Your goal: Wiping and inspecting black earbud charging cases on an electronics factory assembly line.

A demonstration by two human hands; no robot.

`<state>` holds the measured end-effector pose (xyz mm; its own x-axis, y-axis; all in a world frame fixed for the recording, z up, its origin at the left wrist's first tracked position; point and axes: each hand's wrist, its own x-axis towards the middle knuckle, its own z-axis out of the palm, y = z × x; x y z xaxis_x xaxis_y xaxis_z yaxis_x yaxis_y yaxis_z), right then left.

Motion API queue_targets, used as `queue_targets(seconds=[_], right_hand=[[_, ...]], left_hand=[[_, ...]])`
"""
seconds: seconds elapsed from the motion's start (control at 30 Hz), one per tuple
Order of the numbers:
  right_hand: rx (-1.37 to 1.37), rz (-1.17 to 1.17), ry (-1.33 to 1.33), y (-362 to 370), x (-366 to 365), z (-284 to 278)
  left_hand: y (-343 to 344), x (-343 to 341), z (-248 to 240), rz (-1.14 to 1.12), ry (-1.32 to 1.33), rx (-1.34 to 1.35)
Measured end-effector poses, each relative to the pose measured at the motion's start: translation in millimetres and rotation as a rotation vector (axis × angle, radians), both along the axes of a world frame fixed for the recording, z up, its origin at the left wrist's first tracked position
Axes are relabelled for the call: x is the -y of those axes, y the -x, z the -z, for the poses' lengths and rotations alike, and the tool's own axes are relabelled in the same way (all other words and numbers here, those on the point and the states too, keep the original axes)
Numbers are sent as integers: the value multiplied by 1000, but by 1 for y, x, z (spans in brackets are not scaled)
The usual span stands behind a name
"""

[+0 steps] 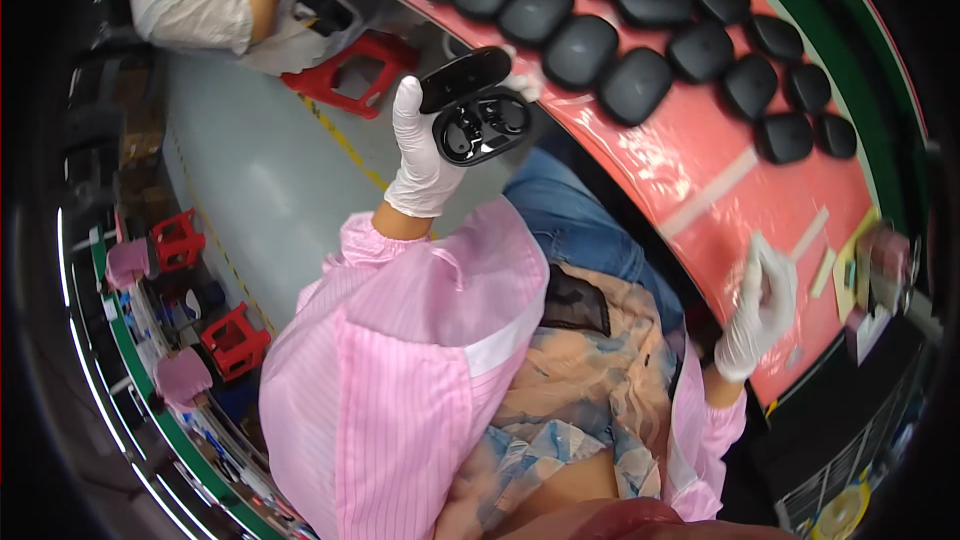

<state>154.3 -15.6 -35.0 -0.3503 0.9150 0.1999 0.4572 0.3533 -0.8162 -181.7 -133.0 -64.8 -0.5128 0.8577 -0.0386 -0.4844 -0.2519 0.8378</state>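
In a white glove, my left hand (pixel 428 150) grips a black earbud case (pixel 484 126) and holds it up with its lid (pixel 466 80) raised. Glossy black hollows show inside the case; whether earbuds sit in them I cannot tell. My right hand (pixel 760 310), also gloved in white, is over the right part of the red mat (pixel 690 240). Its thumb and fingertips come together in a pinch, and anything between them is too small to make out. Several closed black cases (pixel 637 86) lie in rows on the mat, beyond both hands.
A clear box (pixel 884 258) and yellow paper slips stand at the mat's right end. To the left, a red stool (pixel 362 72) is on the grey floor (pixel 250 170), near another person in white (pixel 195 2). Further left, a second bench has more red stools (pixel 236 342).
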Motion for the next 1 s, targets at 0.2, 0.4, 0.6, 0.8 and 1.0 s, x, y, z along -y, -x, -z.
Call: queue_targets(seconds=[0.2, 0.4, 0.6, 0.8, 1.0], right_hand=[[-21, -367, -466, 55, -23, -40], [165, -490, -534, 11, -37, -49], [18, -527, -493, 15, -32, -50], [139, -415, -570, 15, -47, -43], [-105, -235, -500, -6, -69, -33]], left_hand=[[-76, -73, -45, 494, -90, -87], [-119, -97, -51, 549, -58, -89], [-135, -104, -63, 623, 145, -117], [-134, -102, -57, 652, 286, 305], [-141, -106, -63, 761, 424, 593]])
